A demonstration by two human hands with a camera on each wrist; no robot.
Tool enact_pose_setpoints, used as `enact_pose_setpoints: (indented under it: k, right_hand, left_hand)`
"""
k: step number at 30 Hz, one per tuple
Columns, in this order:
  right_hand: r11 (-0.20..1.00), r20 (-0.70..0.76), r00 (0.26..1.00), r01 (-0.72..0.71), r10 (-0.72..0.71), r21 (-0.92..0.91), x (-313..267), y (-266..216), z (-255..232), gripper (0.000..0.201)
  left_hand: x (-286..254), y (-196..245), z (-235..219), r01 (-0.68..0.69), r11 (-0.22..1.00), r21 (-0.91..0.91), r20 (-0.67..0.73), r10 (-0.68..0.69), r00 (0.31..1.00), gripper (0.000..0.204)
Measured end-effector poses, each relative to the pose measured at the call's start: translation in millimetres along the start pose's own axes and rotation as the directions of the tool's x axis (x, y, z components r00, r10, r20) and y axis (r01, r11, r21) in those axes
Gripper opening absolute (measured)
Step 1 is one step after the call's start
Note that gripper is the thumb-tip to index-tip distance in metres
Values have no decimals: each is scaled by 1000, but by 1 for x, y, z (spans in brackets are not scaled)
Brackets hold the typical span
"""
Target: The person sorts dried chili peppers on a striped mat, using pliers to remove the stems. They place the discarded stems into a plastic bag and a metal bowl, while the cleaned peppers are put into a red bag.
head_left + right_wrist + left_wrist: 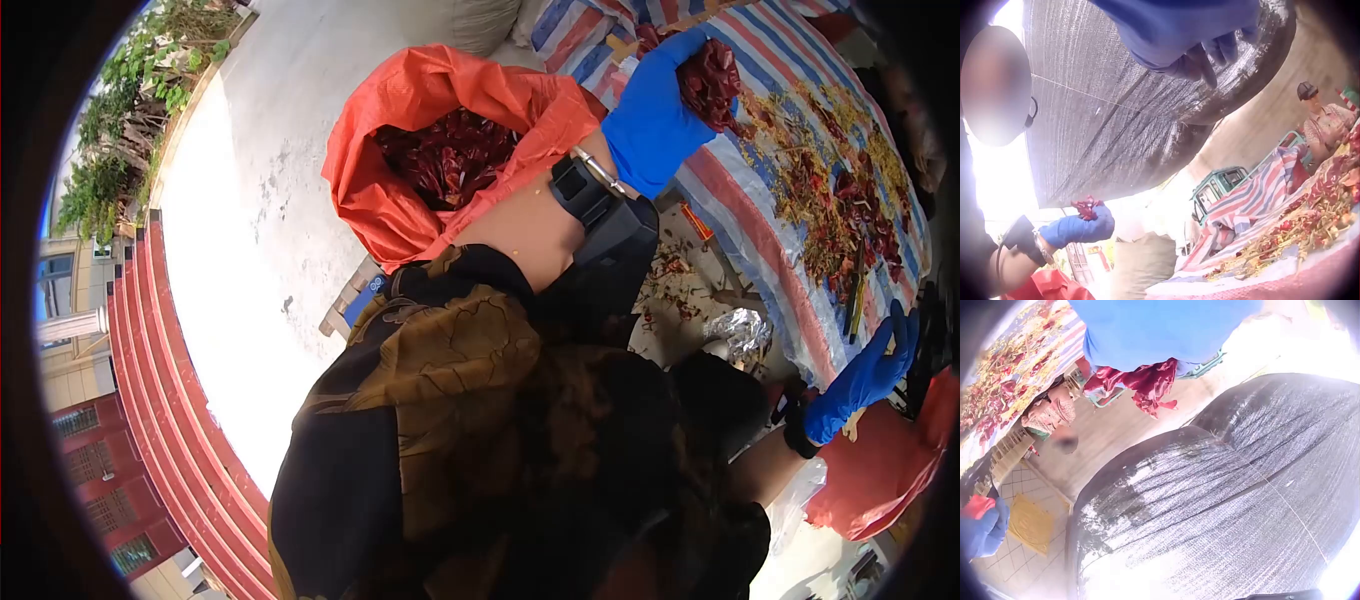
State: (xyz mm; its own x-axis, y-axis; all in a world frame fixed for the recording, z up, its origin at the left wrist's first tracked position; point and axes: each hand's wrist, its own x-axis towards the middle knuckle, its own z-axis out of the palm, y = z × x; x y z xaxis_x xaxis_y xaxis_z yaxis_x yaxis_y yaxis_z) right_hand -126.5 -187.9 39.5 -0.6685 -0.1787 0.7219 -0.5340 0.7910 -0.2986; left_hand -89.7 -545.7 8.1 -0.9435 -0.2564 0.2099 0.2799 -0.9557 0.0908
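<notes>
In a blue glove, my left hand (pixel 655 110) grips a bunch of dark red dried chillies (pixel 710 85), above the striped sheet's edge and right of the open red sack (pixel 350 180) holding more chillies. The left wrist view shows the chillies (pixel 1147 384) hanging below the gloved left hand (pixel 1160 331). My right hand (pixel 868 375), also blue-gloved, is near the sheet's lower edge, its fingers extended and nothing visible in them. The right wrist view shows that hand (pixel 1179 40) at the top and the left hand (pixel 1082 228) holding chillies (pixel 1088 208).
Chillies and yellowish stems (pixel 850 210) lie spread over the striped sheet (pixel 730 190). A red bag (pixel 870 480) is below my right hand. Crumpled foil (pixel 740 330) and scraps lie beneath the sheet's edge. Another person (pixel 1325 125) sits across the heap.
</notes>
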Motion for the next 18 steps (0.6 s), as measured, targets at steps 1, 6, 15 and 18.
enact_pose_setpoints:
  k: [1,6,15,18]
  right_hand:
    - [999,17,999,46,-46,-20,-2,-1,-13,24]
    - [991,51,999,-12,6,130,-25,-42,-61,26]
    - [955,151,982,-147,110,258,-69,-50,-92,25]
    - [956,160,982,-143,104,255,-74,-67,-104,25]
  left_hand:
    - [-15,19,-2,-40,998,-46,-49,38,998,12]
    - [-126,136,-7,-272,-233,934,327,246,913,37]
    - [-201,237,-87,-19,979,201,-406,101,908,29]
    - [-211,247,-117,29,674,738,-239,221,946,32]
